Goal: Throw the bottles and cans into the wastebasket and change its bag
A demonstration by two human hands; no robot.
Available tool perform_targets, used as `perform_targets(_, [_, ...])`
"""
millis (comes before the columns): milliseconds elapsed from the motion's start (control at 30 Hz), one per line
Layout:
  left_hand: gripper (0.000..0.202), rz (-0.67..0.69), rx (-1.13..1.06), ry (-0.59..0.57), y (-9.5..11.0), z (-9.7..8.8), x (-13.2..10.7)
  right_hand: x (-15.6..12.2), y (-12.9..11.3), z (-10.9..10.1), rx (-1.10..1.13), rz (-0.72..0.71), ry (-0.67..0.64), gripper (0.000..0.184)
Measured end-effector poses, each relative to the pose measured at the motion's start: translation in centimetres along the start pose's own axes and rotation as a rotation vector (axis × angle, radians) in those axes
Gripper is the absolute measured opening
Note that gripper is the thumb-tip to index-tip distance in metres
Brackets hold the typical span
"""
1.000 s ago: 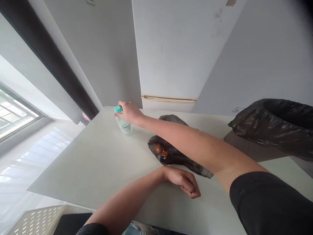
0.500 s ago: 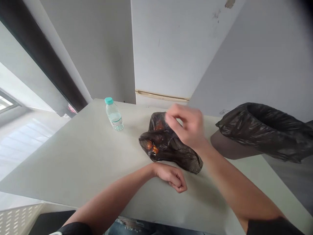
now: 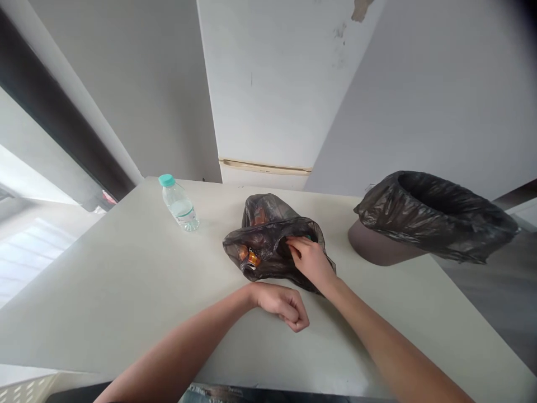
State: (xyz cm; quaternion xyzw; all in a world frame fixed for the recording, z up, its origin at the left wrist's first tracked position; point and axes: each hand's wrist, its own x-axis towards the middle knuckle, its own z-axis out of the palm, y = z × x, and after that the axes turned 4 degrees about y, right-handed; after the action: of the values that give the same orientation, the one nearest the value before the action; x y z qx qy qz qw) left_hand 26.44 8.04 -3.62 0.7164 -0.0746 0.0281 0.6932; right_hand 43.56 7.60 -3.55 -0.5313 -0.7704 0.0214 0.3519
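Observation:
A thin black plastic bag (image 3: 268,238) lies crumpled on the white table, with orange cans or wrappers (image 3: 253,258) showing through its film. My right hand (image 3: 309,258) is at the bag's mouth, its fingers stretched left into the dark opening and the thumb a little apart below them. No object shows between these fingers. A bit of teal (image 3: 309,237) peeks out just behind the knuckles, too small to name. In front of the bag, my left hand (image 3: 283,306) rests on the tabletop, closed in a fist with nothing visible in it.
A clear water bottle (image 3: 180,207) with a teal cap stands toward the table's far left. At the right is a brownish bin (image 3: 377,246), lined with a black bag (image 3: 436,218) folded over its rim. A white fridge (image 3: 268,95) rises behind the table (image 3: 168,296).
My right hand has come down from above the bag into its mouth, which now stands wider at the right. The left fist stays put on the table. The view has shifted slightly.

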Motion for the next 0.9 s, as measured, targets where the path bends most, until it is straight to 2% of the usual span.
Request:
perform_targets(100, [0.021,-0.002,-0.002,-0.036,0.3,0.1,0.1,-0.2,1.5,0.2,-0.09,-0.028,0.073,0.032])
perform_targets(233, [0.022,-0.061,-0.083,-0.164,0.2,0.1,0.2,-0.3,2.3,-0.5,-0.246,0.005,0.171,0.025])
perform_targets(333, [0.023,-0.091,-0.118,-0.202,-0.1,0.0,0.1,-0.3,3.0,-1.0,-0.383,0.112,0.16,0.015])
perform_targets(500, [0.023,-0.064,-0.09,-0.203,-0.1,0.0,0.1,-0.9,3.5,-1.3,-0.503,0.257,0.093,0.022])
perform_targets(700, [0.022,0.109,0.026,-0.102,0.1,0.0,0.3,-0.9,3.4,-1.4,-0.448,0.332,0.068,0.02])
perform_targets(833, [0.021,-0.035,-0.091,-0.171,0.4,0.2,0.1,-0.6,3.5,-1.7,-0.325,0.36,0.114,0.021])
perform_targets(900, [0.02,-0.111,-0.151,-0.161,0.7,0.3,-0.1,-0.4,3.3,-2.4,-0.241,0.368,0.146,0.018])
